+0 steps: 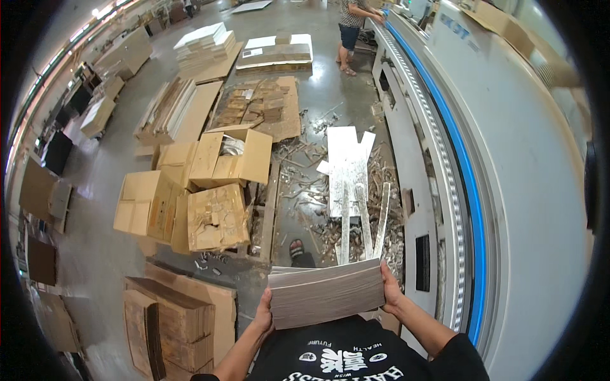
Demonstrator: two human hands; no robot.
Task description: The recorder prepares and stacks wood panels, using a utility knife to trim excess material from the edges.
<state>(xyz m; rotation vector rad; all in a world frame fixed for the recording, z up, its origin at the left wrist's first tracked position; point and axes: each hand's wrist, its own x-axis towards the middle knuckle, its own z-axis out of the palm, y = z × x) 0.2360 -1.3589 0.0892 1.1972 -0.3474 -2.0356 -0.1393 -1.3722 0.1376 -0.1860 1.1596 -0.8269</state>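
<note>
A grey-brown wood-grain board point(327, 295) spans the space before my chest, its long side running left to right. My left hand point(264, 308) grips its left end, thumb up along the edge. On the right end my right hand point(392, 290) is closed round the edge, thumb near the upper corner. A pale edge line crosses the board near its top, so it may be more than one piece; I cannot tell. Beyond it, white panels point(346, 168) and narrow strips point(363, 216) lie over shavings on the floor.
A long machine with a blue rail point(467, 209) runs along my right. Open cardboard boxes point(219, 219) stand on a pallet at left, with stacked brown boards point(184, 327) nearer. Shavings point(311, 213) litter the floor. Farther off, a person point(351, 32) stands beside the machine.
</note>
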